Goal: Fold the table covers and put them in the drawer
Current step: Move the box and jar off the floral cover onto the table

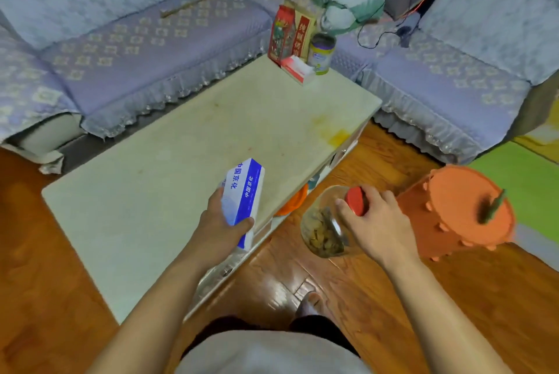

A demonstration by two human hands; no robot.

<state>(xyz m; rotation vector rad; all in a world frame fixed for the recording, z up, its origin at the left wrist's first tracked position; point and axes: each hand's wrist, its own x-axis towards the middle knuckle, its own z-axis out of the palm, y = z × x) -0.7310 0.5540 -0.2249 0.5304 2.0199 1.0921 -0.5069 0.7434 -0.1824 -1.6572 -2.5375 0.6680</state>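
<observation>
Left hand: the left hand holds a blue and white box above the near right edge of the table; fingers are curled round the box's lower end, the thumb pressed on its near face.
Right hand: the right hand holds a glass jar over the wood floor, just off the table's right edge; fingers and thumb are wrapped round the jar's red lid, and the jar hangs tilted with brown contents inside.
Table covers: no cover shows on the table, whose pale top lies bare with a few yellowish stains near the right edge; I cannot tell where the covers are.
Drawer: the table's right side shows an open shelf with something orange in it; a drawer cannot be made out clearly.
Far corner of the table: a red bag, a brown carton, a tin can and a tissue box stand close together.
Around: a sofa with lilac covers runs along the table's far sides; an orange stool stands on the floor to the right, near the jar.
</observation>
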